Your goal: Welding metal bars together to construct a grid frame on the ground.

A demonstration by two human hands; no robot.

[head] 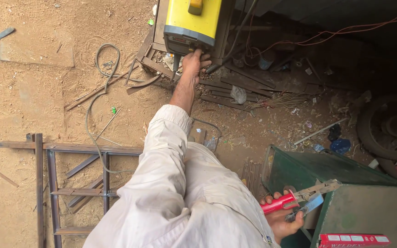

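Note:
My left hand (193, 63) reaches forward at the end of a white sleeve. It touches the lower front edge of a yellow and grey welding machine (192, 20), where cables leave it. The fingers curl against the panel, and what they grip is hidden. My right hand (281, 221) stays low at the right, closed on the red handle of a metal electrode holder (299, 200). The holder's jaws point right over a green metal box (345, 183).
A rusty steel frame (70, 183) lies on the sandy ground at the left, with a grey cable (98, 92) looping over it. Scrap strips lie under the machine. A tyre (389, 128) sits at the right, red wires (345, 31) run above it, and a red carton (354, 239) is at the bottom right.

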